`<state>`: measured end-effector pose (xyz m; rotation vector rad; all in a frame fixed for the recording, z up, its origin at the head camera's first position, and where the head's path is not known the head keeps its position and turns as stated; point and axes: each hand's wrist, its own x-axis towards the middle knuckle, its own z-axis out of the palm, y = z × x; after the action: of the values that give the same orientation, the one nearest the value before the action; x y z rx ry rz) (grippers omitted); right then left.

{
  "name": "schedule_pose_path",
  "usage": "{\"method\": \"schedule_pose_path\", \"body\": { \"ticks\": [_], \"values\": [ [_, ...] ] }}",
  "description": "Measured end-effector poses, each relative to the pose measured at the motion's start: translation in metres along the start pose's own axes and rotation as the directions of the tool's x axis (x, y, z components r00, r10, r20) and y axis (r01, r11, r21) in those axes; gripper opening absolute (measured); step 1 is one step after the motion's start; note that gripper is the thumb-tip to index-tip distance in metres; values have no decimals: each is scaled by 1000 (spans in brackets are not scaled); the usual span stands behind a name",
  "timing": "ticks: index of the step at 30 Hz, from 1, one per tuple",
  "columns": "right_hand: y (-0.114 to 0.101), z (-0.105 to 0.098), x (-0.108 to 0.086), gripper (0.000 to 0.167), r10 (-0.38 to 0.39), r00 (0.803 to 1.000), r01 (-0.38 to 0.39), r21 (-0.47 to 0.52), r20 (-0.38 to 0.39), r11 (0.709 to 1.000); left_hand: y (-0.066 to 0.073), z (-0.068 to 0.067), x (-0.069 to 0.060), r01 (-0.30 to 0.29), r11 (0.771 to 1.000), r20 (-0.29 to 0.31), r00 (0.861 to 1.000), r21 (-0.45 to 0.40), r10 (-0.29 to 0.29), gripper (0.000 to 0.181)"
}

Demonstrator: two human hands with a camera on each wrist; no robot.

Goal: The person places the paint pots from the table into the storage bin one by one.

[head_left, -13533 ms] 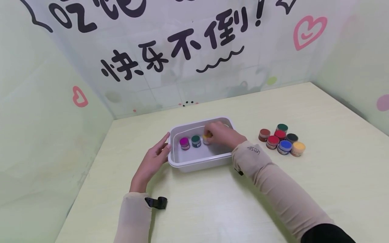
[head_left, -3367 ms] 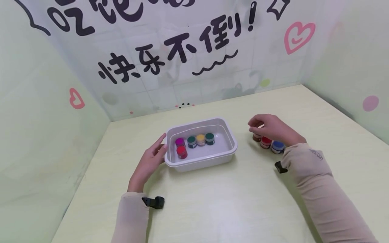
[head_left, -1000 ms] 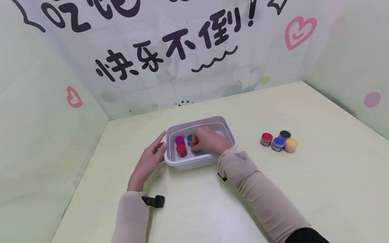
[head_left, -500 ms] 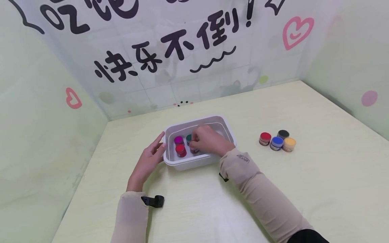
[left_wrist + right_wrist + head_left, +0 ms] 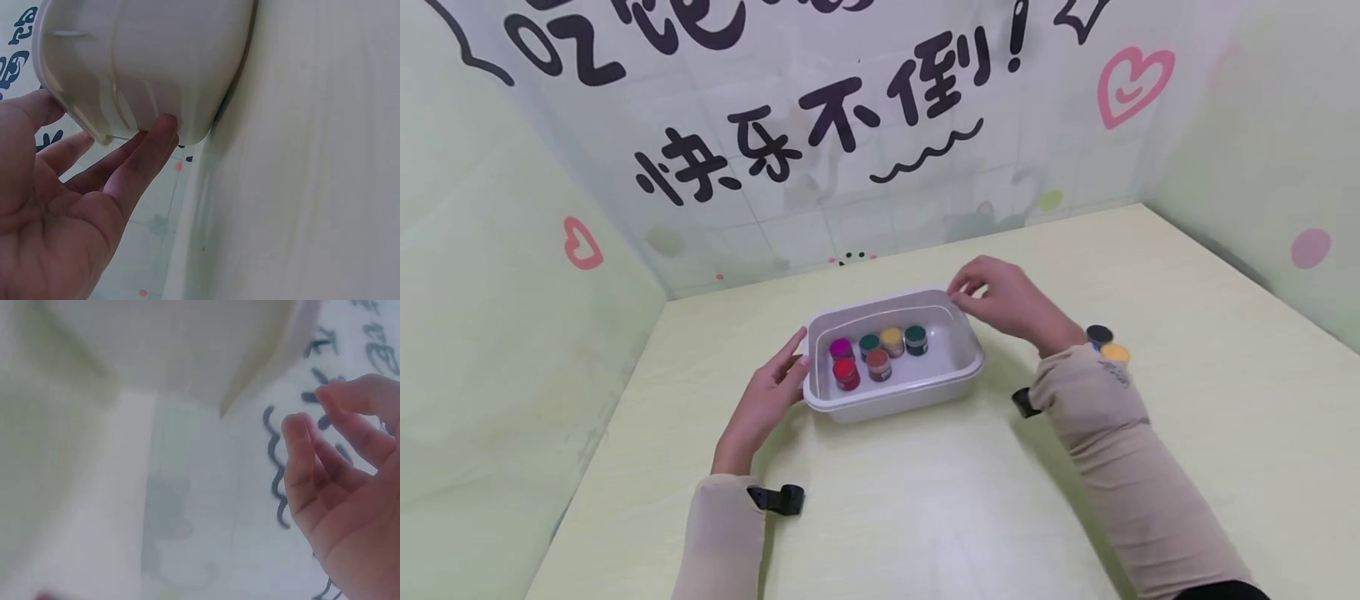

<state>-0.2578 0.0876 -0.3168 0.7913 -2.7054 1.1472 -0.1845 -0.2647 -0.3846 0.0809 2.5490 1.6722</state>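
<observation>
In the head view my left hand [image 5: 767, 402] rests its fingers on the left end of a light grey plastic tub [image 5: 910, 392]. The left wrist view has those fingers nearly straight against the tub's outer wall [image 5: 181, 50]. My right hand [image 5: 1003, 300] hovers by the tub's back right corner, nothing between its loosely bent fingers; the right wrist view shows the same bare right hand [image 5: 350, 469]. Inside stand small paint pots: magenta [image 5: 841, 348], green [image 5: 869, 346], yellow [image 5: 892, 342], dark green [image 5: 916, 340], red [image 5: 846, 373] and brown [image 5: 878, 365].
Right of the tub, a black-lidded pot [image 5: 1099, 335] and a yellow-lidded pot [image 5: 1116, 353] show past my right sleeve [image 5: 1097, 408], which covers most of a blue one. Behind the pale table [image 5: 880, 508] rises a wall [image 5: 820, 200] with black lettering.
My right hand has let go of the brown pot, now standing beside the red one in the tub, and has moved up and right. My left hand has stayed at the tub's left end.
</observation>
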Motion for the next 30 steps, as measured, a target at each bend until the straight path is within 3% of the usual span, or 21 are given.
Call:
{"method": "schedule_pose_path", "body": {
  "ticks": [4, 8, 12, 15, 19, 23, 30],
  "values": [
    [24, -20, -17, 17, 64, 998, -64, -12, 2, 998, -1, 0, 0, 1, 1000, 2, 1000, 2, -1, 58],
    [48, -36, -34, 24, 147, 987, -145, -47, 61, 988, 0, -1, 0, 1, 1000, 0, 1000, 0, -1, 58],
    [73, -43, -51, 35, 206, 966, -193, -95, 153, 976, 0, -1, -1, 10, 1000, -2, 1000, -11, -10, 57],
    [86, -43, -61, 42, 266, 938, -245, -115, 221, 963, 0, -1, -1, 12, 1000, 0, 1000, -15, -12, 58],
    [91, -41, -66, 41, 312, 915, -290, -119, 258, 950, 0, -1, -1, 9, 1000, 3, 1000, -16, -9, 59],
    [91, -39, -67, 35, 313, 916, -292, -117, 251, 949, -1, -1, -1, 5, 1000, 5, 1000, -17, -5, 57],
    [93, -40, -72, 40, 335, 901, -328, -73, 275, 942, 0, -1, -2, 7, 1000, 3, 1000, -9, -7, 57]
  ]
}}
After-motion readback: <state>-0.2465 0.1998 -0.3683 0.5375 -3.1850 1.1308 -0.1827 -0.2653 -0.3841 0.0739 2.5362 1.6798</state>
